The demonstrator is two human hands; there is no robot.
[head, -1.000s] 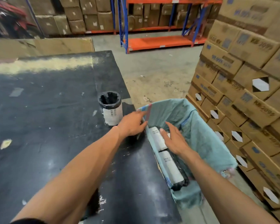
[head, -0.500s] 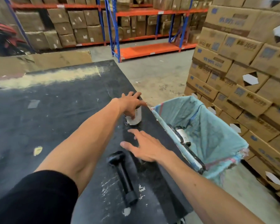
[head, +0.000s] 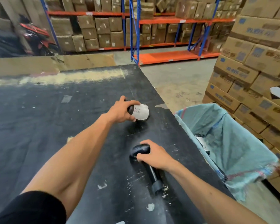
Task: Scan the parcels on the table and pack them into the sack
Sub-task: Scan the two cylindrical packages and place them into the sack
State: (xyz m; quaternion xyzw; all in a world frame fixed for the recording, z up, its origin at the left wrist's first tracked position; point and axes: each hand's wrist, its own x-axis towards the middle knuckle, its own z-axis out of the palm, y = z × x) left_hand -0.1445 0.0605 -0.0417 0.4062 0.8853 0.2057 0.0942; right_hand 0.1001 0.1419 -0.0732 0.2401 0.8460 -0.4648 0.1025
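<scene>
- The left hand [head: 120, 111] is gripping a small black-wrapped parcel [head: 138, 111], its fingers [head: 132, 103] curling over the top and a thumb underneath.
- The parcel is tilting onto its side, its white label facing up and toward the camera, its lower edge touching or just above the black worktop [head: 55, 118]; which one is unclear.
- The right hand [head: 153, 155] is closing around a black handheld scanner [head: 144, 156] lying on the worktop, nearer the camera than the left fingers.
- The scanner's head is showing just beyond the right fingers [head: 142, 157], and its handle is running back under the palm toward the camera.
- A light blue woven sack [head: 233, 143] is hanging open beside the worktop's edge, to the right of both sets of fingers.
- Inside the sack, at least 1 wrapped parcel with a white label [head: 201, 140] is lying against the near wall.
- Stacked cardboard cartons [head: 257, 65] are standing beyond the sack.
</scene>
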